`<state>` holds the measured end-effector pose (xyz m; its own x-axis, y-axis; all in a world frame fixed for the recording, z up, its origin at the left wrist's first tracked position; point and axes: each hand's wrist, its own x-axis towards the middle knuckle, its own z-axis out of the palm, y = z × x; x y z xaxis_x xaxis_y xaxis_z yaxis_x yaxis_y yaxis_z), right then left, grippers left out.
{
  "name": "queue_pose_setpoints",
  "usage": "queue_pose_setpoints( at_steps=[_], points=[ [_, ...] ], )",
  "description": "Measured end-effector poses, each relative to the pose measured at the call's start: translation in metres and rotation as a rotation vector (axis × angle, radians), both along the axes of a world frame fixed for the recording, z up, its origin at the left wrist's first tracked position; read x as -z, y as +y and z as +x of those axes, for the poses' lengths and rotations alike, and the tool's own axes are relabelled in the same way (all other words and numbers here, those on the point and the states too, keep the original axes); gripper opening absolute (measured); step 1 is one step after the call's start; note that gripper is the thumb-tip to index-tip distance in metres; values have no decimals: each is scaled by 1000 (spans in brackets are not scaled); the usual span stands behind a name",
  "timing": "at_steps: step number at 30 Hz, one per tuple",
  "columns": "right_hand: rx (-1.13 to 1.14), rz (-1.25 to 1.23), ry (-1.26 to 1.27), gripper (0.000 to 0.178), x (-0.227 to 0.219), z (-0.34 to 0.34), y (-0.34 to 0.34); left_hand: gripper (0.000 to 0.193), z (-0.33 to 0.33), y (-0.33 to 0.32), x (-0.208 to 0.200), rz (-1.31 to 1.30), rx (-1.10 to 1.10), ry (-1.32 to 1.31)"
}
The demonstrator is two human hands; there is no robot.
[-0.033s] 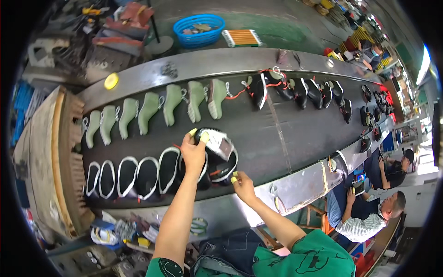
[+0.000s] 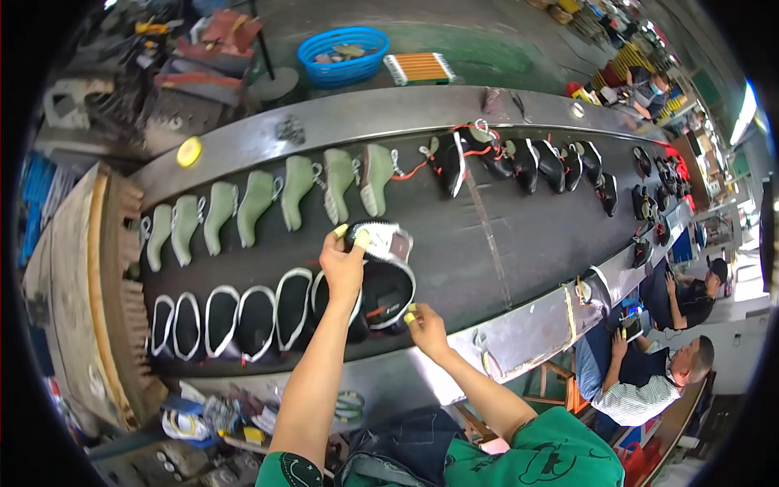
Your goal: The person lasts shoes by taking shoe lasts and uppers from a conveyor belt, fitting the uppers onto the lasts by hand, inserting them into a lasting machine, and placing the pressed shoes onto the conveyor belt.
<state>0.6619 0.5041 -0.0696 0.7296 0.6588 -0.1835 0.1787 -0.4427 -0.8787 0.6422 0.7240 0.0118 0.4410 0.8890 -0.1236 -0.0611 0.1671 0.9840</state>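
My left hand (image 2: 344,261), with yellow finger covers, pinches the far end of a black shoe upper (image 2: 388,286) with a white rim and a pale stitched part. My right hand (image 2: 427,328), also with yellow covers, has its fingertips closed at the upper's near right rim; the exact grip is small to see. The upper's dark opening faces up between my hands. Left of it, several black uppers with white rims (image 2: 221,321) stand in a row on the belt. Beyond them is a row of green shoe lasts (image 2: 258,207) with cords at their backs.
Black shoes (image 2: 550,166) with red cords sit farther right on the dark conveyor belt (image 2: 438,235). Metal ledges (image 2: 531,325) border it; a slotted wooden end (image 2: 89,284) closes the left. A blue basket (image 2: 345,57) stands beyond. Several people (image 2: 641,377) are at the right.
The upper's opening has spread wider and turned up toward me, its pale part tilting level. Both hands keep nearly the same places. The whole view has shifted slightly.
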Motion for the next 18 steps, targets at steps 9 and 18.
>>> queue_pose_setpoints(
  at_steps=[9, 18],
  points=[
    [-349, -44, -125, 29, 22, 28, 49, 36, 154, 101, 108, 267, -163, 549],
    [-602, -373, -371, 16, 9, 35, 2, 74, 166, 135, 151, 421, -42, 973]
  ],
)
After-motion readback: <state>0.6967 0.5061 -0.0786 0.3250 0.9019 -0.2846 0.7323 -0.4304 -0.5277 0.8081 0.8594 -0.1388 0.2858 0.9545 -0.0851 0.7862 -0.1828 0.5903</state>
